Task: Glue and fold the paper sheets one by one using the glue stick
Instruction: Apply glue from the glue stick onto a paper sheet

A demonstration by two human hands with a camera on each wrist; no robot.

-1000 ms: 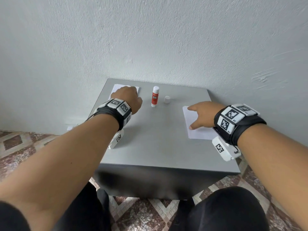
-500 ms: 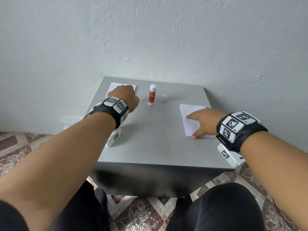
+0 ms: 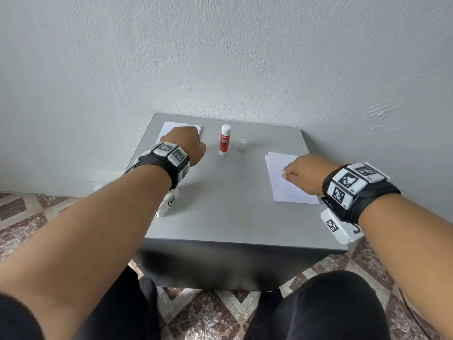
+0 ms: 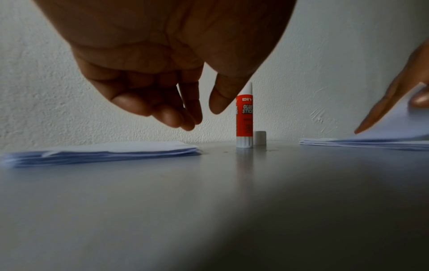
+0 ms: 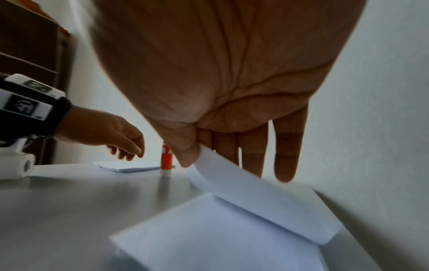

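White sheets, two lots on a smooth grey tabletop (image 3: 220, 204). Right-hand stack of plain white paper sheets (image 3: 291, 192) lies flat near the right edge, edges roughly squared. Its top white sheet (image 5: 262, 198) is lifted at one corner and curls upward in a soft arc, the rest resting on the stack. Right hand (image 3: 306, 175) pinches that raised corner between thumb and forefinger; the other fingers (image 5: 287, 152) hang straight and slightly spread behind the sheet.

Far left corner: lower pile of folded white paper pieces (image 4: 102, 152), layered, edges uneven. Left hand (image 3: 183, 143) hovers above it, fingers (image 4: 167, 113) loosely curled with a narrow gap to the thumb, holding nothing, clear of the paper.

Between the two lots, toward the wall: orange-and-white glue stick (image 3: 224, 143) standing upright, uncapped, white tip on top, white base, "GLUE STICK" printed on the orange label. Small white cylindrical cap (image 3: 242, 144) stands just beside it on the right, apart from it.

Both wrists carry black bands with white blocks bearing black-and-white square markers. Pale textured wall behind the tabletop; patterned floor tiles below.
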